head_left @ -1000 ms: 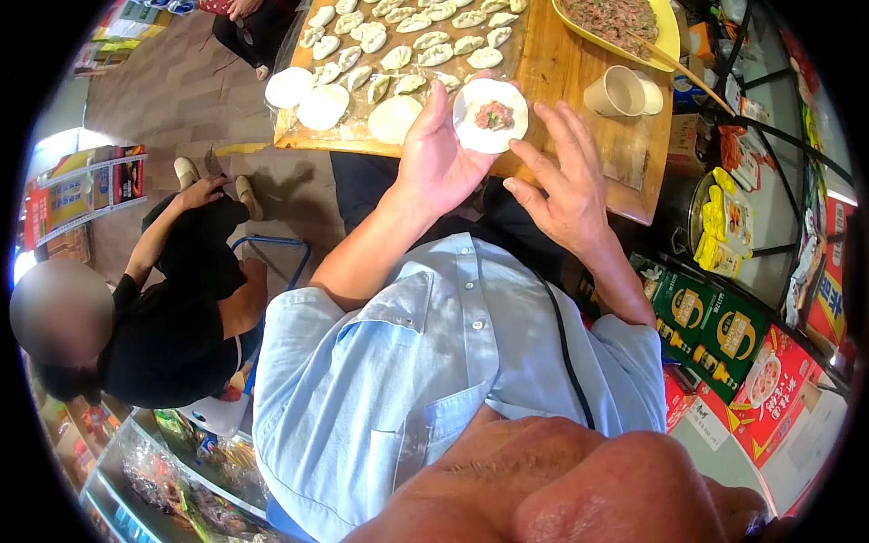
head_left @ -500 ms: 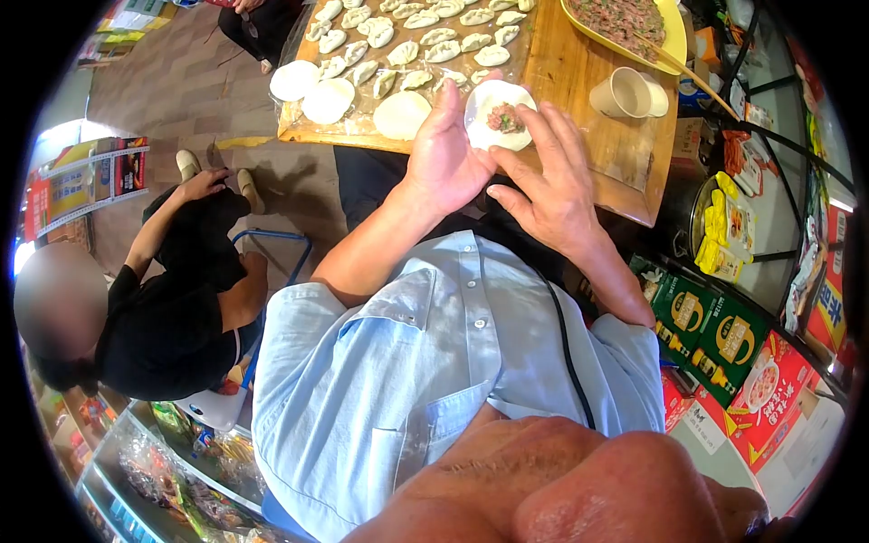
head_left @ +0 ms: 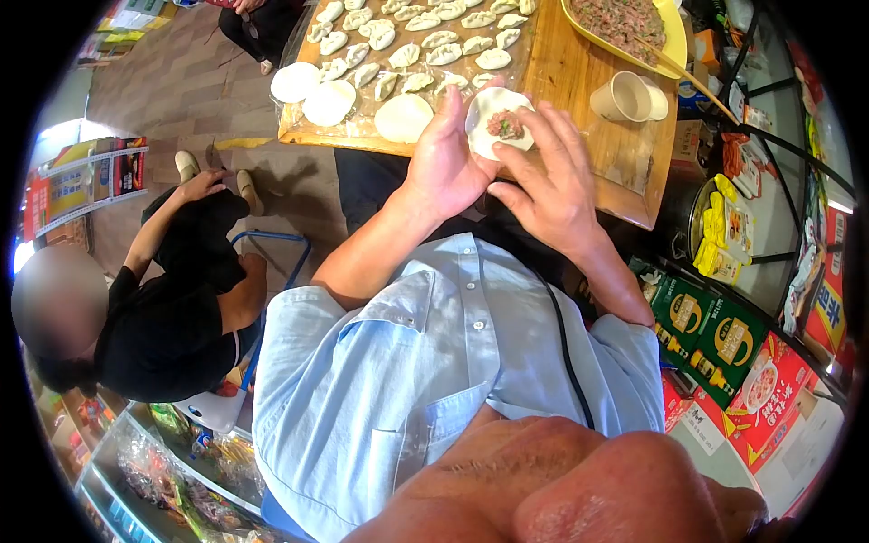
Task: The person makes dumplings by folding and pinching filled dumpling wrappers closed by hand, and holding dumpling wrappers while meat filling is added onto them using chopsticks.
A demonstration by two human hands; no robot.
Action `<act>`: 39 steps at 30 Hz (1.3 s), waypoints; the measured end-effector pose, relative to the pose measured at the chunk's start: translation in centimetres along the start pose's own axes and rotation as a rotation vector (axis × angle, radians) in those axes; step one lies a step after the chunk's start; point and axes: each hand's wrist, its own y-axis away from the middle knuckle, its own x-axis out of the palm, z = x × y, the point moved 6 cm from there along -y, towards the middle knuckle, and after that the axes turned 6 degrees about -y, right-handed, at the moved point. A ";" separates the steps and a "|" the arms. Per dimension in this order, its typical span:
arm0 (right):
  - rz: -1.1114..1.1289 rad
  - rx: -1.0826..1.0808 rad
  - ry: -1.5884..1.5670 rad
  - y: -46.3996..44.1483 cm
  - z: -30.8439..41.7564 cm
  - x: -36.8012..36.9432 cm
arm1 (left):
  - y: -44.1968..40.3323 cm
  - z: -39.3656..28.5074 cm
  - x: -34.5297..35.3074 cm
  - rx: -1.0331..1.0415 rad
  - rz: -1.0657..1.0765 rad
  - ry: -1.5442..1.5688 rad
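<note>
Brown paving (head_left: 181, 90) covers the floor on the left side, where a low rack (head_left: 100, 185) stands with colourful packages. Near it, a person in black clothes (head_left: 172, 335) sits with one hand on the leg, well apart from the work.

Further to the right begins the wooden table (head_left: 625, 185), of which one part lies under a clear plastic sheet (head_left: 365, 113). On this sheet are many folded dumplings (head_left: 405, 55) in loose rows, and three flat round wrappers (head_left: 405, 118) lie at the near edge (two of them overlap a little).

Next comes the left hand (head_left: 448, 172), open, palm upward, with the thumb standing apart. It bears the filled wrapper (head_left: 484, 109), which is above the table's near edge, between the two hands. Pink meat filling (head_left: 505, 125) with green bits sits in its middle. The right hand (head_left: 554, 185) reaches from the other side, its fingertips at the wrapper's right edge; whether they pinch it, I cannot tell.

More to the right stands a paper cup (head_left: 620, 98), and behind it a yellow tray (head_left: 674, 36) with meat mixture (head_left: 625, 23) and chopsticks (head_left: 688, 75). Beyond the table are yellow packets (head_left: 715, 231) and green boxes (head_left: 724, 344)
</note>
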 end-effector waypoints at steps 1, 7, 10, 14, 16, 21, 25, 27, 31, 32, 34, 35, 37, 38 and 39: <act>-0.066 -0.008 -0.005 0.2 -0.3 -0.4 | 0.0 0.0 0.3 0.010 -0.055 -0.048; -0.167 0.024 0.051 1.5 -2.3 -1.3 | 0.0 0.0 0.4 0.020 -0.115 -0.070; -0.256 -0.002 0.078 2.0 -2.9 -2.4 | 0.0 0.2 0.8 0.010 -0.105 -0.063; -0.317 0.061 0.142 2.1 -4.0 -4.3 | -0.1 0.4 1.0 -0.007 -0.125 -0.052; -0.327 0.077 0.135 2.4 -4.4 -4.6 | -0.1 0.3 1.0 0.000 -0.151 -0.089; -0.341 0.072 0.163 2.9 -4.9 -5.4 | -0.3 0.7 1.0 -0.013 -0.141 -0.103; -0.474 0.270 -0.062 3.8 -7.3 -8.2 | -0.4 0.7 1.1 -0.030 -0.123 -0.079; -0.548 0.347 -0.365 4.4 -8.3 -9.5 | -0.4 0.7 1.0 -0.013 -0.132 -0.092; -0.574 0.354 -0.621 4.8 -7.6 -8.5 | -0.6 0.7 1.1 0.006 -0.147 -0.069; -0.479 0.437 -0.565 5.2 -7.9 -7.3 | -0.7 0.8 1.2 -0.002 -0.139 -0.076; -0.288 0.294 -0.198 4.0 -6.6 -5.3 | -0.7 0.9 1.4 -0.013 -0.130 -0.085; -0.090 0.146 0.167 3.2 -5.4 -3.7 | -0.7 0.9 1.5 -0.016 -0.127 -0.092; -0.168 0.095 0.155 3.1 -4.6 -3.4 | -0.6 0.8 1.5 -0.015 -0.132 -0.097; -0.245 0.045 0.144 3.2 -4.0 -3.5 | -0.4 0.8 1.5 -0.021 -0.132 -0.095; -0.246 0.046 0.141 3.1 -3.8 -3.2 | -0.4 0.8 1.5 -0.028 -0.130 -0.094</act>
